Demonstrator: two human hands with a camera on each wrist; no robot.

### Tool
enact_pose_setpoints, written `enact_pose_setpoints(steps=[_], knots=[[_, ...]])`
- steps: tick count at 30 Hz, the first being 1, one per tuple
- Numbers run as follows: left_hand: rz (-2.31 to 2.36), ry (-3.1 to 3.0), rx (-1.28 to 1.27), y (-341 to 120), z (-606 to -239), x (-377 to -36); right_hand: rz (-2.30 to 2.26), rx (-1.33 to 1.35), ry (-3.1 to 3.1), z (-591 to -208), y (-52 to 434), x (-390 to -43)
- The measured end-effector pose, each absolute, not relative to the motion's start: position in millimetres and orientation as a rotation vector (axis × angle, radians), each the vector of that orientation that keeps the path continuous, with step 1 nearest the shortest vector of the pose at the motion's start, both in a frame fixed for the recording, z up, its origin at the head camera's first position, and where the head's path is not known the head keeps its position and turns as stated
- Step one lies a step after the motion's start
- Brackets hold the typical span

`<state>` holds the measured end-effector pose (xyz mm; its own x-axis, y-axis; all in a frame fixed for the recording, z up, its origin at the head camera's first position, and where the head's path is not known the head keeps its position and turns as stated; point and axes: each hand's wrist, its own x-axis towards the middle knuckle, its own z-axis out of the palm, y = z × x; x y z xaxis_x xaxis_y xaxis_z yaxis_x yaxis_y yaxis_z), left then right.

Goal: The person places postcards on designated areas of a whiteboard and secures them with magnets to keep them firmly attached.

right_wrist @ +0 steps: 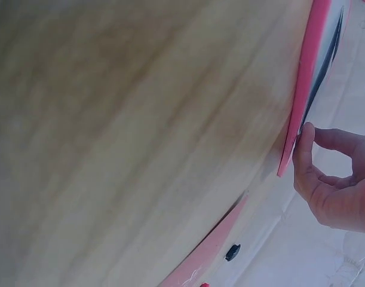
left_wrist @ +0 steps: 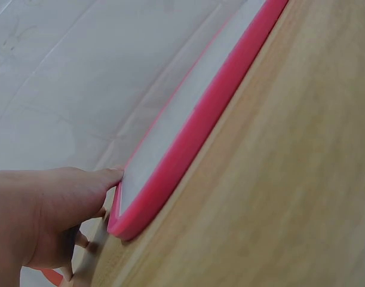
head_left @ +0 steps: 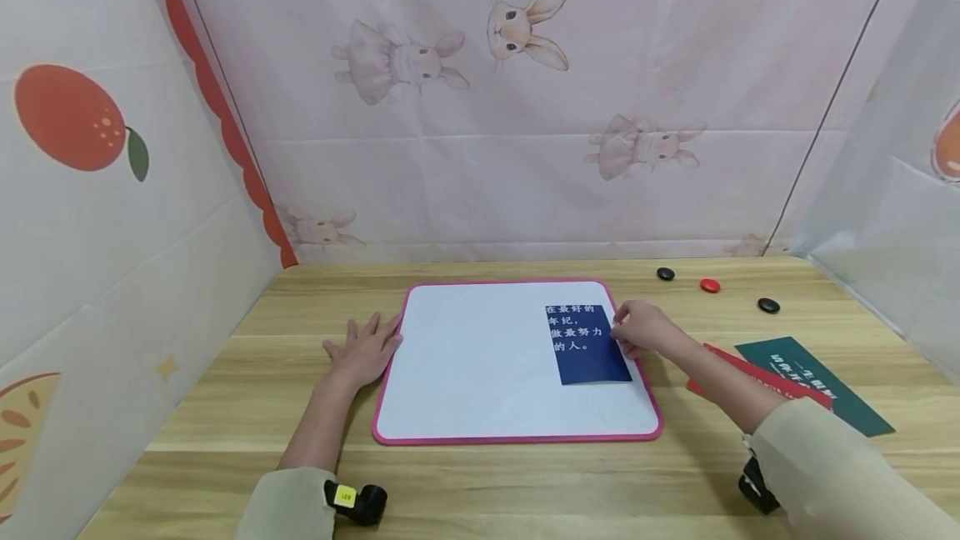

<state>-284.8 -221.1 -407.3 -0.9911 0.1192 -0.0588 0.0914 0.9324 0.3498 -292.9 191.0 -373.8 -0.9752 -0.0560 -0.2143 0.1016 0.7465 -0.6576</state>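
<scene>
A whiteboard (head_left: 465, 357) with a pink rim lies flat on the wooden table. On its right part is a dark blue card (head_left: 588, 365) printed with white Chinese characters. My right hand (head_left: 643, 328) pinches the card's right edge between thumb and fingers; the right wrist view shows that hand (right_wrist: 334, 179) at the board's edge, with the card seen edge-on. My left hand (head_left: 365, 354) rests with spread fingers at the board's left edge. In the left wrist view its thumb touches the pink rim (left_wrist: 188, 137), while the other fingers are partly hidden.
Right of the board, a red card (head_left: 750, 373) overlaps a green card (head_left: 825, 390), partly under my right forearm. Two black round pieces (head_left: 768, 305) and a red one (head_left: 709, 285) lie at the back right. A printed curtain (head_left: 480, 190) hangs behind the table.
</scene>
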Motion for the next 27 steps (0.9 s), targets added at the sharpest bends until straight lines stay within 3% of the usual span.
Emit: enact_pose_setpoints(steps=[9, 17, 27], knots=[[0.534, 3.018, 0.177, -222, -408, -285, -1.137, 0.013, 2.680, -368, 195, -289], [0.536, 3.009, 0.175, -222, -409, -287, -1.132, -0.104, 2.738, -338, 217, -289], [0.521, 3.011, 0.176, -222, -409, -287, -0.684, -0.226, 3.104, -290, 274, -298]])
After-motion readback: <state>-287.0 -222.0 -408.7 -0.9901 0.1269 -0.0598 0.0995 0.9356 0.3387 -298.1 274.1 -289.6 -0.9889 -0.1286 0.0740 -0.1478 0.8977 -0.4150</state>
